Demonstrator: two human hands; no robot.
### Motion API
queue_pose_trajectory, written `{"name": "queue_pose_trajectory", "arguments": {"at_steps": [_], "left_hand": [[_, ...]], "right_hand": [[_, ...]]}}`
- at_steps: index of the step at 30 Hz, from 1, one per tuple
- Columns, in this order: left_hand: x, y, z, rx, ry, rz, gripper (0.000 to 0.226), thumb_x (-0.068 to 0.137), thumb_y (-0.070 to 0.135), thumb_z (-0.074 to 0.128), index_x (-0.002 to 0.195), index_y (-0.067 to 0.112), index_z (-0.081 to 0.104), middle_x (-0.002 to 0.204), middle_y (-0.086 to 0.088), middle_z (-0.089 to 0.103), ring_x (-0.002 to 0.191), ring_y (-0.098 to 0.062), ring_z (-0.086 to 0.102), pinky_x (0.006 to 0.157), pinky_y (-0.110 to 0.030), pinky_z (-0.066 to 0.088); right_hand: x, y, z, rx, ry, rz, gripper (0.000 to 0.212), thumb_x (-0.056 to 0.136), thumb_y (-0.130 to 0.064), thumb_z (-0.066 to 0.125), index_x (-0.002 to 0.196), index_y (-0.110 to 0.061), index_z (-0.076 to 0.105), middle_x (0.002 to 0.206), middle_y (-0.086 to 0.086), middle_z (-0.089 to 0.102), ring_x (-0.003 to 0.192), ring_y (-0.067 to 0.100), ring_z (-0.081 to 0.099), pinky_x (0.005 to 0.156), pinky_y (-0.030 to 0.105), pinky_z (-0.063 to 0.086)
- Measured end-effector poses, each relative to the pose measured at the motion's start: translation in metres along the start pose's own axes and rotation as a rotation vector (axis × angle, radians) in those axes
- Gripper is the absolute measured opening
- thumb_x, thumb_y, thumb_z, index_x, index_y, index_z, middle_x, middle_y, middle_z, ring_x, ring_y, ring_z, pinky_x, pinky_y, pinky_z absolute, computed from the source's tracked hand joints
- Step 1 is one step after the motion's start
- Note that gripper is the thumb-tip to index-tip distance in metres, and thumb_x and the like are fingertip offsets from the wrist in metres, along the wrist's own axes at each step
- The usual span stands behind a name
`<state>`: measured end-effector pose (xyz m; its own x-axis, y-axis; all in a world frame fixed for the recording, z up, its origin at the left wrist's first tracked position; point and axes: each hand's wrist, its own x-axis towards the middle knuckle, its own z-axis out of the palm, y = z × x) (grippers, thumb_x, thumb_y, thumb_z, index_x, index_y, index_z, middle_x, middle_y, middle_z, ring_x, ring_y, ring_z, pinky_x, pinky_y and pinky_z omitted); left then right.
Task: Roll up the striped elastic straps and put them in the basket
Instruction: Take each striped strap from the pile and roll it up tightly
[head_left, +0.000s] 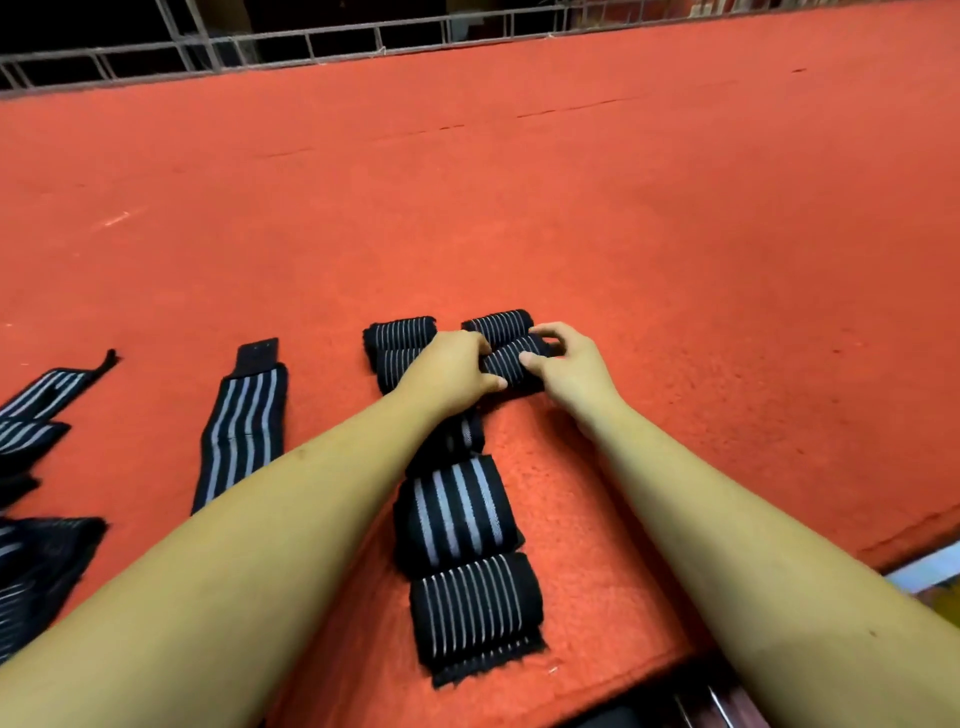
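1. Head view: left hand (448, 370) and right hand (570, 364) both pinch 1 roll (511, 358), fingers curled round its ends. It sits on the table (675, 234), touching a 2nd roll (497, 322) behind it.
2. Step is likely finishing this roll. Keep it tight and the edges flush, and press the tail down, since elastic probably springs open if let go slack.
3. Rolls: at least 7. That is 1 held, 1 behind, left rolls (399, 340) that look like 2, and near rolls (457, 512) making 3 in a line, 1 partly under the left arm.
4. Unrolled: 1 flat strap (244, 431). Edge straps (36, 410) are cut off, so no count.
5. Basket: 0 in view.
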<state>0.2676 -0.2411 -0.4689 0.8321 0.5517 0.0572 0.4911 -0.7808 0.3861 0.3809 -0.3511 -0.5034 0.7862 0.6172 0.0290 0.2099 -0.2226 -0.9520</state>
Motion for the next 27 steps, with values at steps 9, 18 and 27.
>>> {"name": "queue_pose_trajectory", "arguments": {"at_steps": [9,18,27], "left_hand": [[0.001,-0.003,-0.003,0.103,-0.025,0.038,0.049,0.09,0.04,0.066,0.129,0.01,0.063,0.124,-0.014,0.054,0.118,-0.029,0.054,0.105,-0.038,0.042],[-0.092,-0.054,-0.105,-0.167,0.131,-0.086,0.017,0.093,0.021,0.064,0.105,0.013,0.073,0.106,-0.005,0.074,0.103,-0.02,0.067,0.093,-0.031,0.05],[-0.229,-0.153,-0.155,-0.187,0.255,-0.252,0.008,0.093,0.023,0.064,0.095,0.024,0.072,0.097,0.003,0.073,0.096,-0.013,0.065,0.086,-0.028,0.049]], "right_hand": [[0.0,0.008,0.0,-0.305,-0.043,-0.074,0.044,0.094,-0.017,0.062,0.137,-0.009,0.056,0.132,0.014,0.06,0.125,0.027,0.055,0.107,0.033,0.039],[-0.045,-0.074,0.014,-0.363,0.03,-0.138,0.033,0.084,-0.014,0.064,0.115,-0.001,0.066,0.112,0.018,0.068,0.106,0.031,0.063,0.092,0.034,0.047],[-0.142,-0.137,0.136,-0.328,-0.248,-0.235,0.029,0.087,-0.021,0.067,0.113,-0.008,0.067,0.116,0.013,0.064,0.107,0.025,0.061,0.083,0.023,0.041]]}}
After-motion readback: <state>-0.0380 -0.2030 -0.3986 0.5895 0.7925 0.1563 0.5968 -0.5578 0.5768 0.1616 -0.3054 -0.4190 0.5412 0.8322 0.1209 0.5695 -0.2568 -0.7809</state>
